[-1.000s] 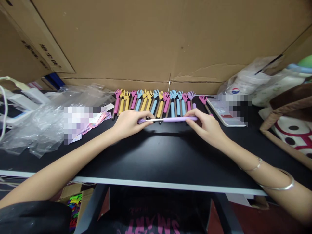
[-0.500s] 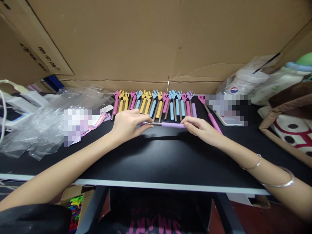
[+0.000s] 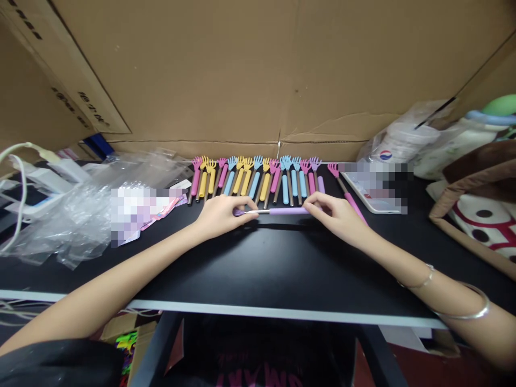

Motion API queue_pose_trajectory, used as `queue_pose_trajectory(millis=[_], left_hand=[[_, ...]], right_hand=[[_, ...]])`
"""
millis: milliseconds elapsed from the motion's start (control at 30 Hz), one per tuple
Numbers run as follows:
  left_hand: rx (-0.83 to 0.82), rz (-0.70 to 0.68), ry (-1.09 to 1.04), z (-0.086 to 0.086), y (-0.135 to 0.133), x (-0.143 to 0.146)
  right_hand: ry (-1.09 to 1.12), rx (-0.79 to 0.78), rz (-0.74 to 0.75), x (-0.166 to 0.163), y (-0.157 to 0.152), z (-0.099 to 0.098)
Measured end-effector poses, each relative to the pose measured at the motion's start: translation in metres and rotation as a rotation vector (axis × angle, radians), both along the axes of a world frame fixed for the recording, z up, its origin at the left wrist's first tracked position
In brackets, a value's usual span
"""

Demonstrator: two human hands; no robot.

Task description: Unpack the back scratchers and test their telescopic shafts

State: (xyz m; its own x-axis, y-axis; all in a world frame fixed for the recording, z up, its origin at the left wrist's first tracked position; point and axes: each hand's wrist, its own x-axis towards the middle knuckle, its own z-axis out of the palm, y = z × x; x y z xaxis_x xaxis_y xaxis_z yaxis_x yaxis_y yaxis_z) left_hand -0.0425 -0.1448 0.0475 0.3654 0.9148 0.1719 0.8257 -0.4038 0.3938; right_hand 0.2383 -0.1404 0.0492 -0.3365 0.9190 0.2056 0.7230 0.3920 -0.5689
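A purple back scratcher (image 3: 288, 211) with a metal shaft lies level between my hands, above the black desk. My left hand (image 3: 226, 215) pinches its shaft near the claw end, which the fingers partly hide. At the other end my right hand (image 3: 332, 212) grips the tip of the purple handle between thumb and fingers. Just behind them stretches a row of back scratchers (image 3: 253, 184) in pink, yellow, blue and purple, claws pointing to the cardboard. A single pink back scratcher (image 3: 355, 206) lies apart at the right, its handle end partly behind my right hand.
Clear plastic bags (image 3: 68, 226) and a stack of cards (image 3: 161, 212) lie on the left, near white chargers (image 3: 48, 183). To the right are a phone (image 3: 374, 199), a bagged plastic cup (image 3: 403, 142) and a brown-handled bag (image 3: 479, 215). Cardboard (image 3: 226, 70) walls the back.
The view has tilted slightly, so the desk items sit a little lower. Both hands still hold the purple back scratcher, and more of its claw end shows by my left fingers.
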Motion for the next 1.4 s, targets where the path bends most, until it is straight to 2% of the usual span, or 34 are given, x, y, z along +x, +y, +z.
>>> queue_pose_trajectory(millis=[100,200,333,567,767,867,967,1100,1233,1400], left_hand=[[-0.173,-0.029,-0.035,0.004,0.003,-0.002],[-0.199,-0.065,-0.006,0.005,0.004,-0.005],[0.011,-0.037,0.071,0.003,0.001,-0.005],[0.43,-0.088,0.172,-0.001,-0.004,-0.007],[0.662,-0.156,0.177,-0.002,-0.008,-0.005],[0.717,-0.18,0.203,-0.001,-0.012,-0.004],[0.688,-0.181,0.207,-0.001,-0.014,-0.003],[0.596,-0.147,0.194,0.0,-0.014,-0.002],[0.493,-0.107,0.187,-0.004,-0.014,0.0],[0.281,-0.064,0.165,-0.009,-0.011,0.003]], right_hand=[[-0.06,0.053,0.017,0.001,-0.002,0.002],[-0.161,0.111,0.057,0.0,-0.004,0.002],[-0.186,0.1,0.103,0.002,-0.003,-0.001],[-0.183,-0.003,0.167,0.004,0.001,-0.004],[0.001,-0.162,0.274,0.003,0.002,-0.003],[0.052,-0.254,0.313,0.003,0.002,-0.002],[0.097,-0.309,0.326,0.003,0.001,-0.001],[0.109,-0.3,0.315,0.001,0.0,0.0],[0.06,-0.245,0.266,-0.002,-0.001,0.001],[-0.047,-0.112,0.181,-0.004,-0.003,0.003]])
